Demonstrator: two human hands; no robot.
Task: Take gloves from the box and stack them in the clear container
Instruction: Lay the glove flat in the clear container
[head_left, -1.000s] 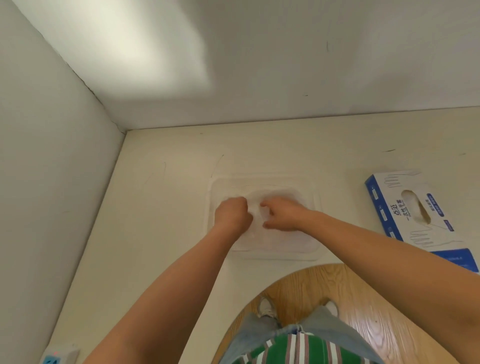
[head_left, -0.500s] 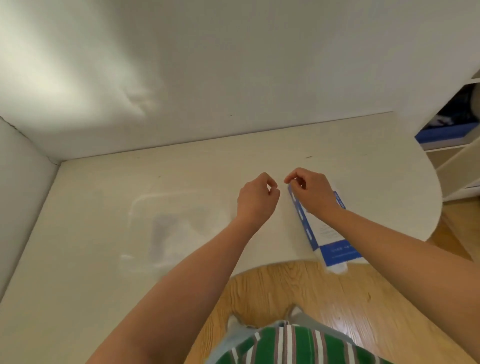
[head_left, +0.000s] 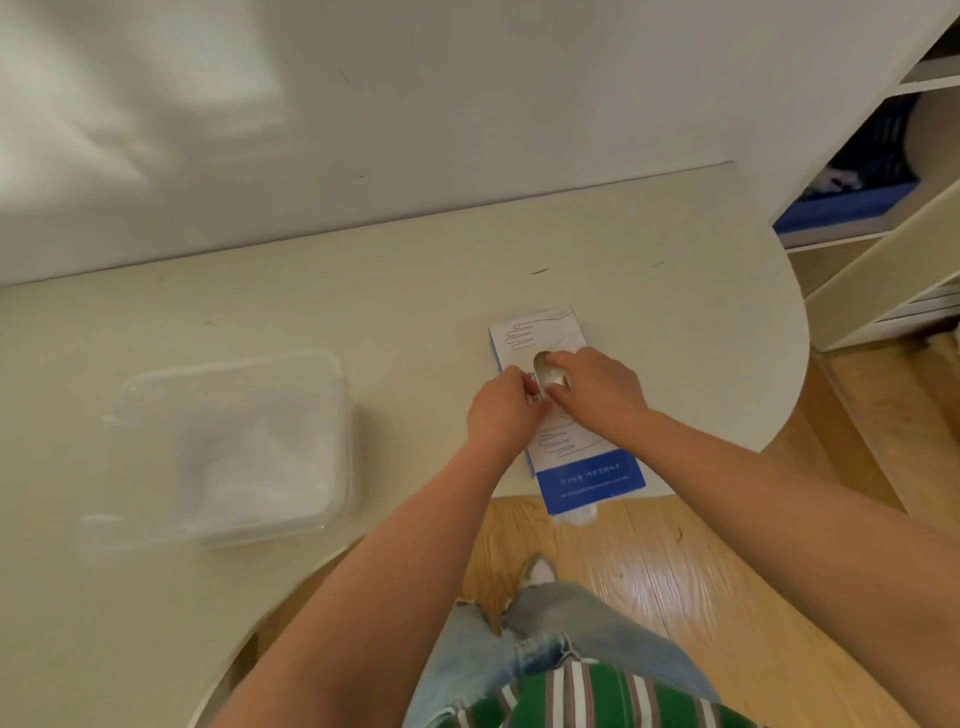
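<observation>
Hands at the box, drawing the next glove.
The tabletop (head_left: 363, 301), with shelving (head_left: 883, 260) off to the right, carries the clear container (head_left: 228, 366) well left, gloves (head_left: 260, 467) piled inside. The box (head_left: 589, 480) overhangs the front edge. My left hand (head_left: 501, 415) curls on its side to steady it. My right hand (head_left: 602, 387) pinches a glove (head_left: 549, 375) at the opening.

Soft, even light with a bright patch on the wall (head_left: 130, 104); the clear container (head_left: 340, 415) looks blurred, perhaps by motion.
</observation>
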